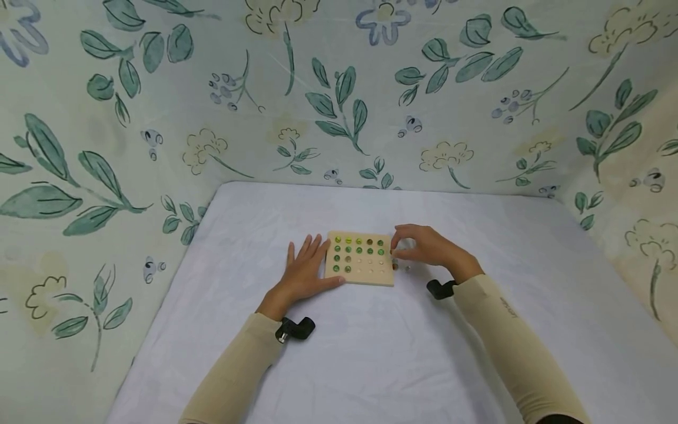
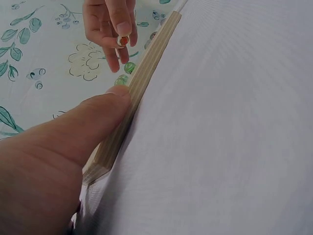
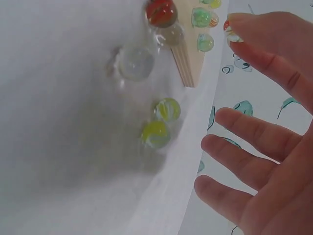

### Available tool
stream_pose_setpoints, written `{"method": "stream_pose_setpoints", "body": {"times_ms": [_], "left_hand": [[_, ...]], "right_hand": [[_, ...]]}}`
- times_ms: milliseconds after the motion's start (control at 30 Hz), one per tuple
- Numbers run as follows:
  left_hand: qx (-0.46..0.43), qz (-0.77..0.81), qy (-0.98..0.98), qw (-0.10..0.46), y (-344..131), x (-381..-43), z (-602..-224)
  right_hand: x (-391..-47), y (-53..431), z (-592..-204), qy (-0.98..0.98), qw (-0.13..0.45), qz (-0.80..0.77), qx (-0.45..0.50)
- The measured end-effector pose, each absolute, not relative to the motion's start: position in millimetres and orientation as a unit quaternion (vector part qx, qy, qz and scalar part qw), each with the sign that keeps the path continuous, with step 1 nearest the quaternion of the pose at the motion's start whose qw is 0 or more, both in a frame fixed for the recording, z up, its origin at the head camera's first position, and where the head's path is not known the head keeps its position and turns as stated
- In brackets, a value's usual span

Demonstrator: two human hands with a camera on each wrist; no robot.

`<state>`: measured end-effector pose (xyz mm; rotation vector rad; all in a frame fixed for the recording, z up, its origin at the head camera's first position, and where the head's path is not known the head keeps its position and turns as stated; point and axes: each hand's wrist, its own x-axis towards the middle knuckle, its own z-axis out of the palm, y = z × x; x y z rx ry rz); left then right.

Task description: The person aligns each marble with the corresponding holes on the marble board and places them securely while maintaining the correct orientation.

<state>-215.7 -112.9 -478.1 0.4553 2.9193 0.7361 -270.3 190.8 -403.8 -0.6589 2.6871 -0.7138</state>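
Observation:
A light wooden board [image 1: 365, 277] with rows of round hollows lies on the white-covered table. Green and yellowish glass marbles [image 1: 348, 249] sit in its two far rows and in the left hollows of the nearer rows. My left hand [image 1: 304, 274] spreads over the board's left side, its thumb [image 2: 105, 110] pressing the near edge. Just off the right edge, my right hand [image 1: 426, 247] pinches a marble [image 2: 123, 41] with red-orange in it between thumb and index finger. Its other three fingers [image 3: 244, 159] are extended.
Loose marbles lie right of the board: a red one [image 3: 161, 12], a clear one [image 3: 137, 62] and yellow-green ones [image 3: 156, 134]. A leaf-patterned cloth [image 1: 339, 88] hangs behind the table. Each wrist carries a small black camera [image 1: 299, 328].

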Motion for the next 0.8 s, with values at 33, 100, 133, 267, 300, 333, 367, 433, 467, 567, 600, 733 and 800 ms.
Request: {"method": "stream_pose_setpoints", "body": {"times_ms": [33,100,133,267,300,333,367,433,467,567,600,733,800], "left_hand": [[0.149,0.241,0.958,0.048,-113,-216,-478],[0.149,0.243,0.957,0.047,-113,-216,-478],[0.149,0.242,0.957,0.046,-113,-216,-478],[0.148,0.238,0.959,0.051,-112,-216,-477],[0.147,0.234,0.959,0.053,-112,-216,-477],[0.146,0.232,0.960,0.055,-113,-216,-478],[0.145,0.231,0.961,0.056,-113,-216,-478],[0.143,0.232,0.960,0.059,-113,-216,-477],[0.144,0.232,0.960,0.059,-113,-216,-477],[0.146,0.233,0.960,0.060,-114,-216,-477],[0.146,0.234,0.959,0.061,-114,-216,-476],[0.146,0.232,0.960,0.060,-113,-217,-477],[0.145,0.231,0.960,0.061,-113,-217,-477]], "right_hand": [[-271,189,-404,0.929,0.143,-0.249,-0.232],[-273,184,-404,0.927,0.145,-0.249,-0.239],[-273,182,-404,0.926,0.146,-0.248,-0.243],[-275,172,-405,0.924,0.152,-0.244,-0.251],[-276,170,-406,0.923,0.154,-0.244,-0.253],[-276,167,-406,0.922,0.156,-0.245,-0.255],[-276,165,-406,0.921,0.159,-0.247,-0.257],[-277,160,-406,0.919,0.164,-0.248,-0.259],[-277,157,-406,0.918,0.166,-0.249,-0.261],[-278,152,-407,0.915,0.172,-0.251,-0.267],[-278,151,-407,0.914,0.174,-0.250,-0.267],[-280,146,-411,0.912,0.179,-0.251,-0.270],[-282,143,-413,0.910,0.180,-0.250,-0.277]]}}
